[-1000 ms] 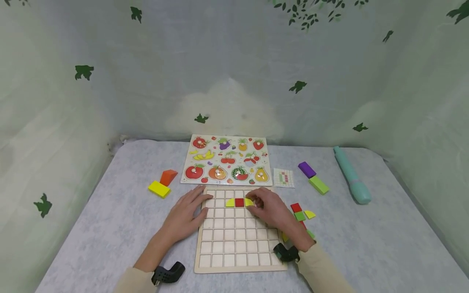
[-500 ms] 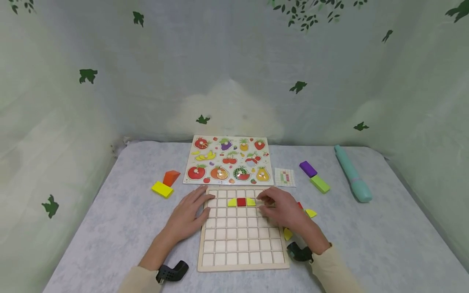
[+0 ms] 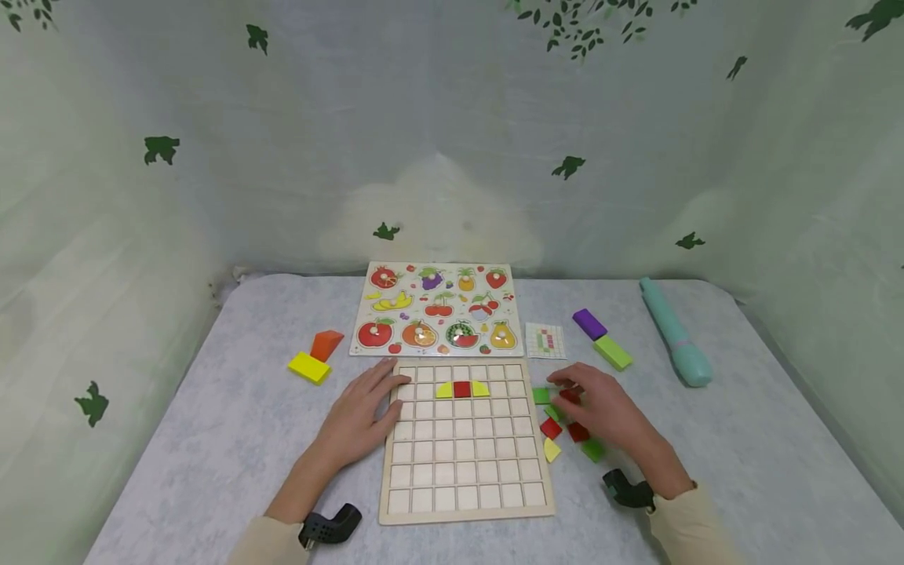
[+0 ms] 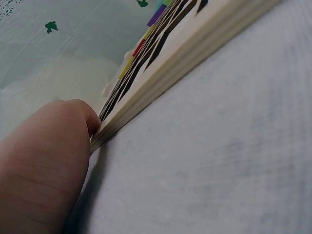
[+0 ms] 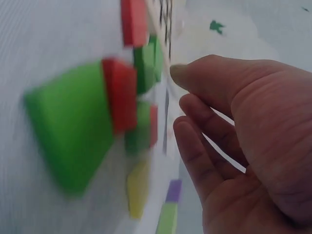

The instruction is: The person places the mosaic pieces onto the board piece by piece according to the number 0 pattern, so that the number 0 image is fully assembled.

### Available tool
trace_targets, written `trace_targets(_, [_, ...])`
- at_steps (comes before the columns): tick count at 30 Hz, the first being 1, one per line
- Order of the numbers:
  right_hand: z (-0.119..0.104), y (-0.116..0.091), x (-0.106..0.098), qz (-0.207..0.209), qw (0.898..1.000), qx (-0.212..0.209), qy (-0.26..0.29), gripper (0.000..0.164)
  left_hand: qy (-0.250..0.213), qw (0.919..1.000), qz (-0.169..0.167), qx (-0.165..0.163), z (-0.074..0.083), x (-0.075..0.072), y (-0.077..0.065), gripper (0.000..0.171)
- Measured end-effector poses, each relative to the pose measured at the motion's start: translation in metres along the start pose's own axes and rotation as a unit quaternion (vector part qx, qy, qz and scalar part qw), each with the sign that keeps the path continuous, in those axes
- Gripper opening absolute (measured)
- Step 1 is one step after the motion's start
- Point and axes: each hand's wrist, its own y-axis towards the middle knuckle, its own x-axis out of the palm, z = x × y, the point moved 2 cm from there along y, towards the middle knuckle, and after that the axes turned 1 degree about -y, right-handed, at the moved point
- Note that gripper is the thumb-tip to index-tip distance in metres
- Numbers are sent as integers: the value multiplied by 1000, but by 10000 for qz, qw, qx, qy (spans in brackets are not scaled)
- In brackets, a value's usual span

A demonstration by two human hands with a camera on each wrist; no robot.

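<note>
A wooden grid board [image 3: 466, 519] lies in front of me in the head view. In one of its upper rows sit a yellow rounded piece [image 3: 444, 390], a red square [image 3: 461, 389] and a second yellow rounded piece [image 3: 480, 389], side by side. My left hand [image 3: 360, 412] rests along the board's left edge, fingers extended. Over the loose pieces right of the board hovers my right hand [image 3: 600, 404]; the right wrist view shows thumb and fingertips apart with nothing between them. Below it are a green piece [image 5: 73, 122], a red piece [image 5: 122, 95] and a yellow piece [image 5: 138, 187].
Behind the board lies a fruit puzzle [image 3: 438, 320], with a small pattern card [image 3: 545, 341] to its right. Purple [image 3: 589, 323] and green [image 3: 613, 353] blocks and a teal bottle-shaped object [image 3: 676, 333] stand farther right. Yellow [image 3: 308, 367] and orange [image 3: 326, 345] blocks lie left.
My right hand has let go of the right-hand yellow piece in the grid and moved right, off the board to above the loose pieces. My left hand has stayed at the board's edge.
</note>
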Motion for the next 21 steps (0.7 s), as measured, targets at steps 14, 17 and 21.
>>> trace_targets(14, [14, 0, -9, -81, 9973, -246, -693, 19, -61, 10000, 20, 8, -2, -1, 0, 41])
trace_targets(17, [15, 0, -10, -197, 9971, -174, -716, 23, -70, 10000, 2, 12, -2, -1, 0, 40])
trace_targets(21, [15, -1, -11, -324, 9965, -42, -773, 27, -60, 10000, -8, 6, -1, 0, 0, 40])
